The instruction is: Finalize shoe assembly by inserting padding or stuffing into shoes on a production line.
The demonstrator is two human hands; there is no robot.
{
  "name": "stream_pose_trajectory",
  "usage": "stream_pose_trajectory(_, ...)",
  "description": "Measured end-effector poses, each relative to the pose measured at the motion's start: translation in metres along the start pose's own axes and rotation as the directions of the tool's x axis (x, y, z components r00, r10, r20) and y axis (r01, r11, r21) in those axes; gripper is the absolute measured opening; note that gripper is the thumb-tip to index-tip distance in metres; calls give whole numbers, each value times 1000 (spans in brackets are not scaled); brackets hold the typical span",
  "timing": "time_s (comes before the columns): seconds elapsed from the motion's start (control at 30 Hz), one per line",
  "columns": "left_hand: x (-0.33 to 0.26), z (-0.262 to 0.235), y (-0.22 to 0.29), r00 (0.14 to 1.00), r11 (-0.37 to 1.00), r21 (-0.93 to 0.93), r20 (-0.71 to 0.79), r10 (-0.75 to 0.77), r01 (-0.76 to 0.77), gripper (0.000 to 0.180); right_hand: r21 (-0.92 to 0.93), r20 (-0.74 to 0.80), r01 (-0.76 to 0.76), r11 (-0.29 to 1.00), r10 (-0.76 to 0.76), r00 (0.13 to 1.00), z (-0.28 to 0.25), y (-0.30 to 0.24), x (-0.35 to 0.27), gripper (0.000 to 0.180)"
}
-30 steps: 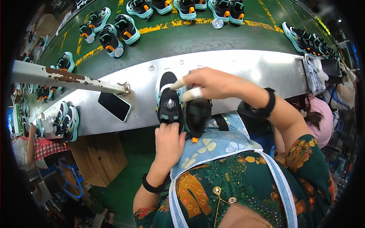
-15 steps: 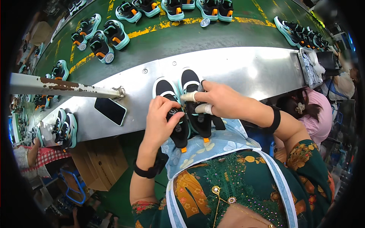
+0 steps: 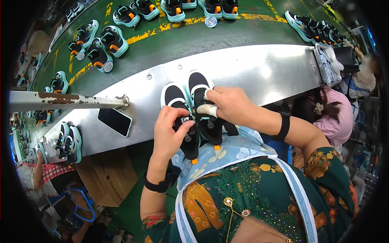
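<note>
Side by side in front of me sit a left sneaker (image 3: 171, 90) and a right sneaker (image 3: 197, 79), both black with white and mint-green edging and orange heel tabs. Their toes point away over the metal ledge, and their heels reach my blue apron (image 3: 243, 146). My left hand (image 3: 171, 128) is closed, thumb and fingers pinching the left sneaker near its tongue. Light-coloured covers wrap fingertips of my right hand (image 3: 227, 104). Its fingers are bent and closed on the right sneaker's lacing area; what they pinch there is partly hidden.
A phone (image 3: 115, 122) lies on the metal ledge (image 3: 247, 67), below a chipped white bar (image 3: 65, 99). More sneakers (image 3: 114, 41) stand on the green surface beyond. At the right are a tray of small items (image 3: 326, 67) and a person in pink (image 3: 334, 115). Lower left stands a cardboard box (image 3: 107, 176).
My right hand's index finger, stretched toward the left sneaker before, has drawn back and bent onto the right sneaker. My left hand keeps its pinch. The whole view has shifted slightly.
</note>
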State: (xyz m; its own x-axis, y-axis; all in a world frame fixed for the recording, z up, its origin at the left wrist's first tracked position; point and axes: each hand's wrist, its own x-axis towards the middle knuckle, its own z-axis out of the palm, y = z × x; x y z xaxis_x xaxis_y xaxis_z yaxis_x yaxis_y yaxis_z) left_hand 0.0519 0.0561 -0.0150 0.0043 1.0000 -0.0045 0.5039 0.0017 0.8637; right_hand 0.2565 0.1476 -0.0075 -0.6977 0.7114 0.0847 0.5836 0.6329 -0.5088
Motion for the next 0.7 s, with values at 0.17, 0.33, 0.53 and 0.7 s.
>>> stream_pose_trajectory(0.17,-4,-3,-21,975,844,-490,135,-176,220,29,250,56,89,964,-106,993,-10,12,3,32)
stream_pose_trajectory(0.33,5,-4,-13,984,984,-149,167,-69,94,29,45,112,-33,998,28,993,-7,2,7,31)
stream_pose_trajectory(0.53,3,-6,-34,957,823,-531,286,-50,202,28,227,159,13,974,-50,986,-16,8,3,33)
stream_pose_trajectory(0.7,9,4,-14,991,989,-125,122,-64,79,34,66,-59,62,996,-58,997,3,8,-7,29)
